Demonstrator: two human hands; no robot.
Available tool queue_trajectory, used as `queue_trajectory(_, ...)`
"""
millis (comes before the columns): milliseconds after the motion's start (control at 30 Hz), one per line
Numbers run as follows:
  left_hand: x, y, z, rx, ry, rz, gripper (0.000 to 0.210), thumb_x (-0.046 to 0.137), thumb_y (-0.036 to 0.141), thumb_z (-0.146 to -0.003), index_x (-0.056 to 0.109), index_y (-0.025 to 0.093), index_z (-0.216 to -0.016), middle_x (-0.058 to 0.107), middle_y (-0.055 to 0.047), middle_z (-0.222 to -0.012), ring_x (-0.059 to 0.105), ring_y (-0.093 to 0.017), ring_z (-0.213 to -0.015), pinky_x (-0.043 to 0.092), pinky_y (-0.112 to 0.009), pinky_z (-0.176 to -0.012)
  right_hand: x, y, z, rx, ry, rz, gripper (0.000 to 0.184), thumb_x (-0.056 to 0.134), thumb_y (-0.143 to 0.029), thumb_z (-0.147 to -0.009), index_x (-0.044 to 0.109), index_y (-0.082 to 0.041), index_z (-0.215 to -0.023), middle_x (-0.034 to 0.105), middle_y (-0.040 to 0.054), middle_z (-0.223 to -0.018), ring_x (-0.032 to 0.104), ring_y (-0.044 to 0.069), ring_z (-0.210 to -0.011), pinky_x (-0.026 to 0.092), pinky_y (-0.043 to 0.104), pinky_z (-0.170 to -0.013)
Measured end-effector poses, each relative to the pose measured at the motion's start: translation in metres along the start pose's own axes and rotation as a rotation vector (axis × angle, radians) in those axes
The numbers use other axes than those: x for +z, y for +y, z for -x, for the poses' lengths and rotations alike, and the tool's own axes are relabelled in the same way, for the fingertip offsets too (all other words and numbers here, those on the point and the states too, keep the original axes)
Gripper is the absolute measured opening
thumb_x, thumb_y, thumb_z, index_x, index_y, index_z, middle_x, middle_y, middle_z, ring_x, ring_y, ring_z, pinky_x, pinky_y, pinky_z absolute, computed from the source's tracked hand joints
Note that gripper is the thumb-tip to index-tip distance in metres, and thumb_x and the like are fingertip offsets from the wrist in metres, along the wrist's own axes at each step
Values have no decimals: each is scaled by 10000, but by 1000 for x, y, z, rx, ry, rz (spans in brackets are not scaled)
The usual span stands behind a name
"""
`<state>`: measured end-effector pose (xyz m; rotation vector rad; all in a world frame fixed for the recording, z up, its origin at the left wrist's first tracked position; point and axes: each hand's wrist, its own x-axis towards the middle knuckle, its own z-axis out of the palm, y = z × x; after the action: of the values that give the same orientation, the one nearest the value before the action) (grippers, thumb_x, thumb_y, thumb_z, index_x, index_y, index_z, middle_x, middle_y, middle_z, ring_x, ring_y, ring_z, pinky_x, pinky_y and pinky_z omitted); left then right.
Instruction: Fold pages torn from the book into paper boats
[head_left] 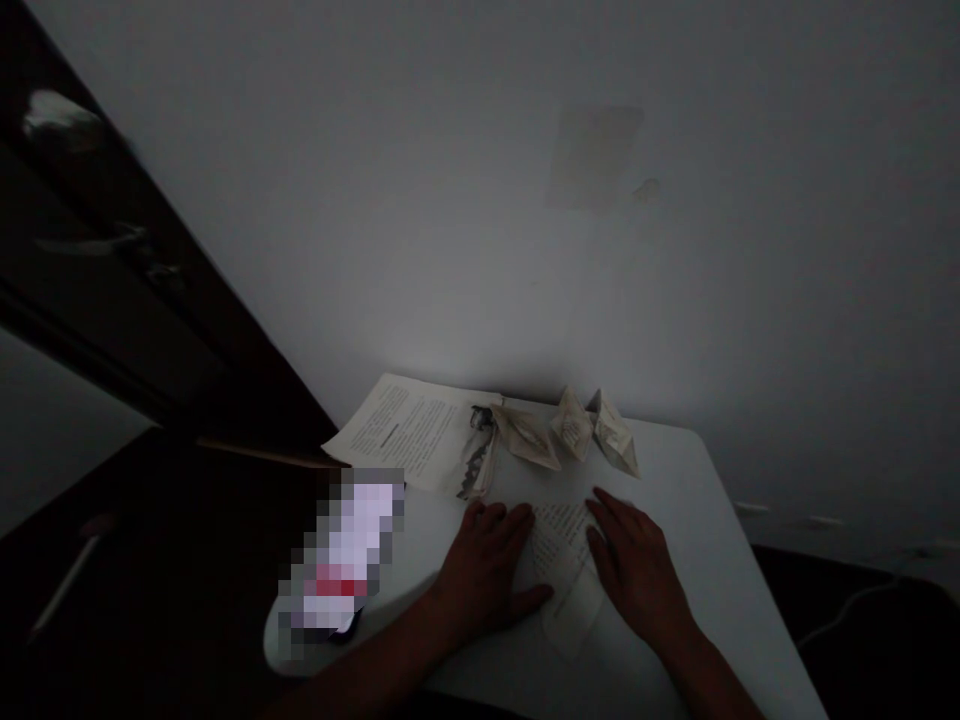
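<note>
A sheet of printed paper [564, 560] lies on the white table between my two hands. My left hand [491, 565] rests at its left side, fingers stretched out and thumb apart, touching the sheet's edge. On the other side my right hand [634, 565] lies with fingers extended, their tips at the sheet's right edge. Neither hand grips anything. Beyond the sheet stand three folded paper boats: a left one [529, 437], a middle one [571, 428] and a right one [615, 438].
Printed pages [409, 430] with a dark picture lie at the back left of the white table [675, 480]. A phone with a blurred-out screen [349, 550] is at the left edge. Behind is a pale wall [450, 200]; a dark door [135, 260] stands left.
</note>
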<state>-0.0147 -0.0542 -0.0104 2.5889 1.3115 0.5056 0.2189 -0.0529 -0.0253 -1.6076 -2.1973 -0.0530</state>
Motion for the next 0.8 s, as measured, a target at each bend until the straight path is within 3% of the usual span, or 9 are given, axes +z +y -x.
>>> queue_trajectory(800,-2,-4,-8,-11,-16,-1,709,548,582,-738,403,201,-1318,485,-83,-1317,442,-315,-1107,257,-532,-989,-1,9,-15,9,31,-185,267,468,-328,-877,590,-212,-1084,572,88,-1204,491,239,-1136,394,446,-961)
